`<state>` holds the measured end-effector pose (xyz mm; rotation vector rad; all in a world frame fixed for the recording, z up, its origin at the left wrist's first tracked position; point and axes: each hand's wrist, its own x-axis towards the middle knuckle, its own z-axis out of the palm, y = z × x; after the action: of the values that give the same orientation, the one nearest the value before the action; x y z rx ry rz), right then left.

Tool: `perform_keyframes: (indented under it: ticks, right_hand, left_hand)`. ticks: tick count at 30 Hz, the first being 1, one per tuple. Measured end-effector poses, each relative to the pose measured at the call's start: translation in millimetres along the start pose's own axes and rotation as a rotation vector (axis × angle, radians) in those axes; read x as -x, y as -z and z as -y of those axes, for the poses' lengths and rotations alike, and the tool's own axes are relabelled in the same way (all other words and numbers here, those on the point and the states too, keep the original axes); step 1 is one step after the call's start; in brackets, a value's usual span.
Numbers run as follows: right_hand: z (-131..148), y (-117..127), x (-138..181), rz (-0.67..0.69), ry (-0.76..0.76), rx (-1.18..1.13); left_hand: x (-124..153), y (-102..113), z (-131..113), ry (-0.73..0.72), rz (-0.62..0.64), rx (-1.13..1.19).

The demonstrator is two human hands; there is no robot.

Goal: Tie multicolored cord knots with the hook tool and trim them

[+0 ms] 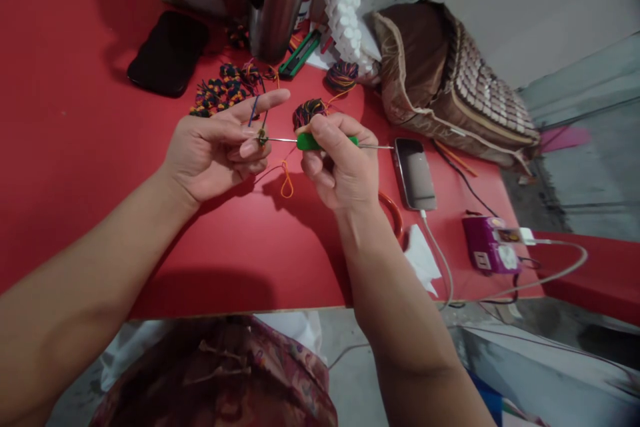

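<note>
My right hand is closed around the green handle of a crochet hook, whose metal shaft points left. The hook's tip meets a tiny crocheted piece pinched between the thumb and fingers of my left hand, whose index finger is stretched out with thread over it. Orange thread hangs in a loop below the hook. A small ball of multicoloured yarn sits on the red table just behind my right hand.
Several finished multicoloured crocheted pieces lie behind my left hand. A black pouch, a steel flask, white foam, a brown bag, a phone on a cable, a purple power strip and a red bangle are around.
</note>
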<state>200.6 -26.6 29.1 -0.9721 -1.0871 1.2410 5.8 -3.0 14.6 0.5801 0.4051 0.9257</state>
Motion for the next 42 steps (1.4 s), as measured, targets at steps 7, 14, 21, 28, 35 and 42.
perform_keyframes:
  ticks: [7,14,21,28,35,42]
  right_hand:
    - [-28.0,6.3,-8.9,0.042,0.126,0.12]
    - [-30.4,3.6,-7.4,-0.051,0.162,0.072]
    - [-28.5,-5.3,4.8,-0.136,0.219,0.136]
    - [-32.5,-6.7,8.3,-0.093,0.269,0.28]
    - [-32.9,-10.0,12.7,-0.08,0.326,0.32]
    - [-34.9,-11.7,18.1,-0.03,0.397,0.368]
  left_hand:
    - [-4.9,5.8,11.7,-0.095,-0.066,-0.183]
    - [-0.9,-6.8,12.0,-0.229,-0.104,-0.277]
    - [-3.9,-13.0,19.5,-0.39,-0.055,-0.265]
    - [-0.8,-17.3,18.2,-0.331,-0.037,-0.24]
    - [-0.7,-10.3,19.5,-0.238,-0.029,-0.31]
    - [-4.8,-1.5,17.5,-0.21,-0.018,-0.222]
